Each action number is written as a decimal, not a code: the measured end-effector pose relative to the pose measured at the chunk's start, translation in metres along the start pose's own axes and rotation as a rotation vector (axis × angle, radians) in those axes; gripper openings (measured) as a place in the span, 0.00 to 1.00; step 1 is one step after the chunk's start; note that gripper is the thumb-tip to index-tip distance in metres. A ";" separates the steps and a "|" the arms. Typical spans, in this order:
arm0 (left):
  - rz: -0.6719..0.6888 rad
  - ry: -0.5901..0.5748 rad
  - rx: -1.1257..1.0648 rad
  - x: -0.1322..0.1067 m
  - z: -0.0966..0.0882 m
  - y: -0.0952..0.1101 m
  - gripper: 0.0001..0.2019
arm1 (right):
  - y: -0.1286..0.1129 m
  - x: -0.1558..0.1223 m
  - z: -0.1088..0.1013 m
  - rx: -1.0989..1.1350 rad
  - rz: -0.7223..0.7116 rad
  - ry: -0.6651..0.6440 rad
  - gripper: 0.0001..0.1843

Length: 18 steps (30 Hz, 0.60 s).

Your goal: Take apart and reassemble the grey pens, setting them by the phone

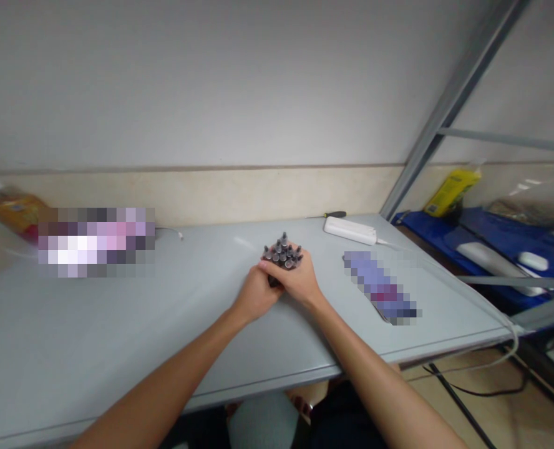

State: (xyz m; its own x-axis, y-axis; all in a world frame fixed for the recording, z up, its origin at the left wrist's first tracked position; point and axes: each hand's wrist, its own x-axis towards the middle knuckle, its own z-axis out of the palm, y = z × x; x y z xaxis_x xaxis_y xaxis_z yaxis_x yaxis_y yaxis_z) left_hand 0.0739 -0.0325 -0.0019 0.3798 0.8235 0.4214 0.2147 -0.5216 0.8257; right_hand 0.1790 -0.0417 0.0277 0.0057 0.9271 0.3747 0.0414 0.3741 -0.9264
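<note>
One left hand [257,295] and one right hand [302,274] clasp roughly ten pens [283,256].

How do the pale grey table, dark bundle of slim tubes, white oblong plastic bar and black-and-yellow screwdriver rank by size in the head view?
Table, largest
Bundle and bar: too alike to rank
Screwdriver, smallest

The left hand [258,296] and right hand [304,274] hide the lower ends of the pen-like sticks [283,256]; pixel blocks mask a flat device [379,290] at four o'clock and an object [97,242] at nine; the yellow packet [452,190] near three bears illegible print; the frame cuts both forearms [389,386] at seven and five.
</note>
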 end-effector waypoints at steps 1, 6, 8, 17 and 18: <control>0.013 -0.003 0.000 0.000 0.000 0.001 0.20 | 0.000 0.000 0.000 0.005 0.001 -0.007 0.12; 0.075 -0.019 0.044 0.001 0.003 0.003 0.23 | 0.000 0.000 0.002 0.090 0.052 -0.062 0.15; 0.090 -0.020 0.056 0.001 0.003 0.003 0.24 | 0.000 0.000 0.004 0.120 0.062 -0.070 0.17; 0.087 0.023 0.039 0.002 0.004 0.009 0.26 | 0.002 0.000 0.006 0.165 0.002 -0.083 0.28; 0.082 0.030 0.034 0.002 0.004 0.009 0.26 | 0.002 0.000 0.007 0.168 -0.008 -0.079 0.30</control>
State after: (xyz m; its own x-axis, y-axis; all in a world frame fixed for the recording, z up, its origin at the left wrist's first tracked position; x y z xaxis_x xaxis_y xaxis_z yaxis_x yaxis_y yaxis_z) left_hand 0.0800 -0.0360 0.0048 0.3699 0.7839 0.4986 0.2150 -0.5944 0.7749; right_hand 0.1726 -0.0404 0.0257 -0.0731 0.9205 0.3837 -0.1260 0.3732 -0.9192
